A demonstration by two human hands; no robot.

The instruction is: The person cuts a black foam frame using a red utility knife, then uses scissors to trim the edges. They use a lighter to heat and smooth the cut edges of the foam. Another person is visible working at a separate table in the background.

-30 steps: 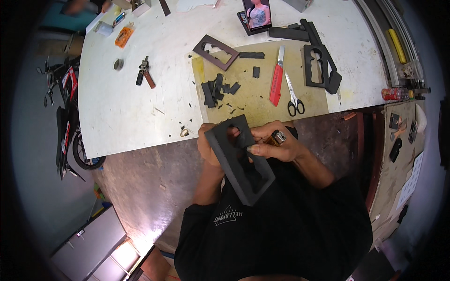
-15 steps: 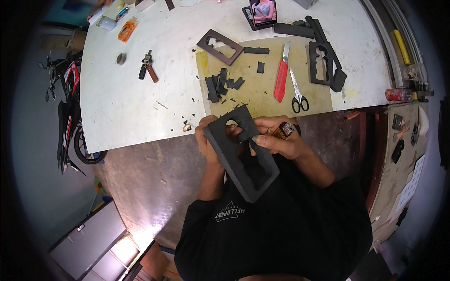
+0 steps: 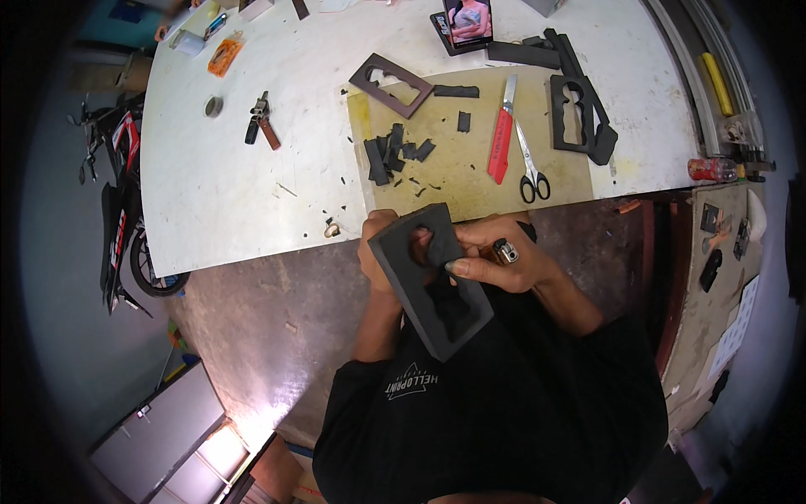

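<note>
A thick black foam frame (image 3: 395, 239) with a wavy cutout is held tilted in front of my dark shirt, just off the table's front edge. My left hand (image 3: 374, 256) is closed around its left side, the fingers partly hidden behind it. My right hand (image 3: 516, 275) pinches the opposite side, thumb on the upper face. Tucked in that same hand is a lighter (image 3: 505, 250), its metal top showing. Beyond the hands, black foam scraps (image 3: 378, 160), a red utility knife (image 3: 501, 143) and scissors (image 3: 526, 151) lie on a yellowish cutting mat (image 3: 470, 176).
A brown foam frame (image 3: 416, 102) and another black cutout frame (image 3: 557, 118) rest farther back, near long black strips (image 3: 525, 55). A phone (image 3: 470, 23) stands at the far edge. Leftward are a leather-handled tool (image 3: 267, 130), a tape roll (image 3: 213, 107) and a motorcycle (image 3: 126, 202).
The held foam frame has tipped, its far end dropping slightly toward me. My right hand and the lighter have shifted a little left and turned; both hands still grip the frame.
</note>
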